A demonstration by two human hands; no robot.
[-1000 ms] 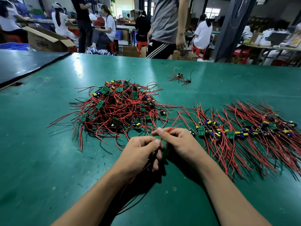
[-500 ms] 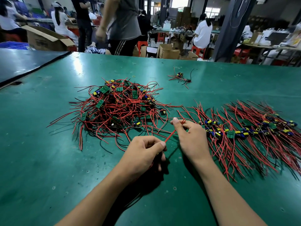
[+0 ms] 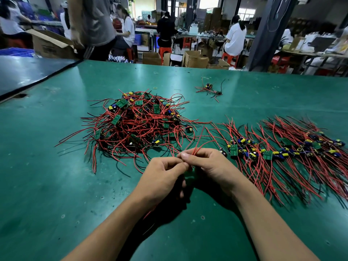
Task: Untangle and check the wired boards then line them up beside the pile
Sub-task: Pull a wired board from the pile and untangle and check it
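Nearest, in front of the pile, both hands meet above the green table mat (image 3: 56,185). The left hand (image 3: 163,178) is curled, its thumb and forefinger pinched at the spot where the right hand's fingertips (image 3: 185,156) close on a few red wires (image 3: 199,140). These fan up and away toward the pile. The right hand (image 3: 211,166) is curled too, gripping the same wires. Between the two palms a green patch of a wired board (image 3: 190,176) shows, mostly hidden, so exactly how it is held cannot be told. More red wire trails down under the left wrist. Just beyond the hands lies the pile (image 3: 139,123), a tangled heap of red and black leads with small green boards and yellow and blue parts. Right of the pile runs a row of lined-up boards (image 3: 282,147), their leads spread toward the near edge. Behind the pile, to its right, sits a small stray bundle (image 3: 209,89), and directly behind the pile a yellow rubber band (image 3: 155,88). Past the table's far edge stand cardboard boxes (image 3: 194,59) and seated workers (image 3: 235,34).
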